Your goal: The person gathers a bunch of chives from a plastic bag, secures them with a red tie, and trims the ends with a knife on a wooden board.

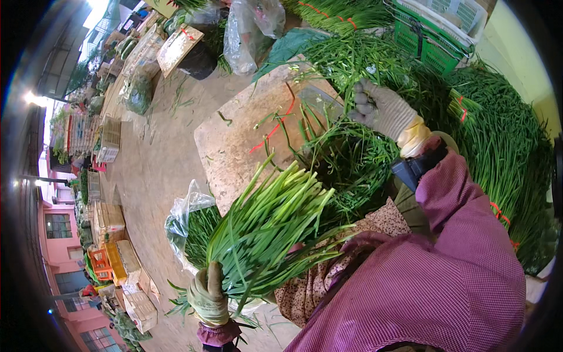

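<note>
My left hand (209, 292), in a pale work glove, is closed round a loose bunch of long green leaves, likely garlic chives (268, 220), with the pale stem ends fanned toward the board. My right hand (367, 103), in a dirty grey glove, rests at the heap of loose green leaves (343, 57) at the upper right; its fingers are curled, and whether they pinch any leaf cannot be told. Between the hands lies a worn wooden board (228, 163) with cut stem pieces, a red tie strip (272, 130) and a flat, partly covered blade-like sheet (321, 99).
Chive bundles with red ties (488, 154) lie along the right. A green plastic crate (426, 42) stands at the top right. An open clear plastic bag (178, 224) with greens sits left of the board. A black bucket (198, 61) under a small board stands at the upper left.
</note>
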Demonstrator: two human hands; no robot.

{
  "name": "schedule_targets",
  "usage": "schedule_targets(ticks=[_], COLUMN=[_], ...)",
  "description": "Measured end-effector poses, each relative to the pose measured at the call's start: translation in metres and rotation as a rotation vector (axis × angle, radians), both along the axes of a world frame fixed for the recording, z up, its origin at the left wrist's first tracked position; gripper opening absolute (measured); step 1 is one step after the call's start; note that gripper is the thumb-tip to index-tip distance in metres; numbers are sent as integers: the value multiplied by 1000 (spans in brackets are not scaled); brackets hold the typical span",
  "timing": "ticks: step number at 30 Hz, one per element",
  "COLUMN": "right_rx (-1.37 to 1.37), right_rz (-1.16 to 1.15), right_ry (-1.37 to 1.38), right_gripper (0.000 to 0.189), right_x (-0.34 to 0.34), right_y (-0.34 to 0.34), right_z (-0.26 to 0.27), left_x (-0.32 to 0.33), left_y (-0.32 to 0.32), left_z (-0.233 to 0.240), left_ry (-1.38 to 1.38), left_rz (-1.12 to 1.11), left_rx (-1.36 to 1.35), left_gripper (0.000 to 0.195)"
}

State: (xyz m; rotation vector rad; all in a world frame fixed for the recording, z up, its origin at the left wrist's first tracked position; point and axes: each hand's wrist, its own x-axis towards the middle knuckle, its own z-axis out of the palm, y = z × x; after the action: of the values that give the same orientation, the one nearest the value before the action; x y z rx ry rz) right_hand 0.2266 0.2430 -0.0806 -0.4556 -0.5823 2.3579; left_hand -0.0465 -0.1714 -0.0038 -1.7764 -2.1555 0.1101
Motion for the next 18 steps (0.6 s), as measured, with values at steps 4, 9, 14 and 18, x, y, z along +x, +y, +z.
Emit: schedule_targets(ticks=[4, 9, 14, 18], right_rx=[534, 777, 594, 876], right_rz=[150, 276, 113, 348], right_ry=[-723, -780, -776, -584], right_gripper=[43, 41, 39, 46], right_x=[-1, -25, -27, -33], right_y=[-30, -66, -65, -83], right_z=[21, 18, 4, -9], left_x=[0, 2, 3, 2], left_y=[5, 11, 12, 14], left_z=[2, 5, 5, 3], left_ry=[16, 69, -4, -88], left_rz=[-16, -10, 10, 8], left_rx=[-4, -21, 0, 27], left_gripper=[53, 49, 52, 56])
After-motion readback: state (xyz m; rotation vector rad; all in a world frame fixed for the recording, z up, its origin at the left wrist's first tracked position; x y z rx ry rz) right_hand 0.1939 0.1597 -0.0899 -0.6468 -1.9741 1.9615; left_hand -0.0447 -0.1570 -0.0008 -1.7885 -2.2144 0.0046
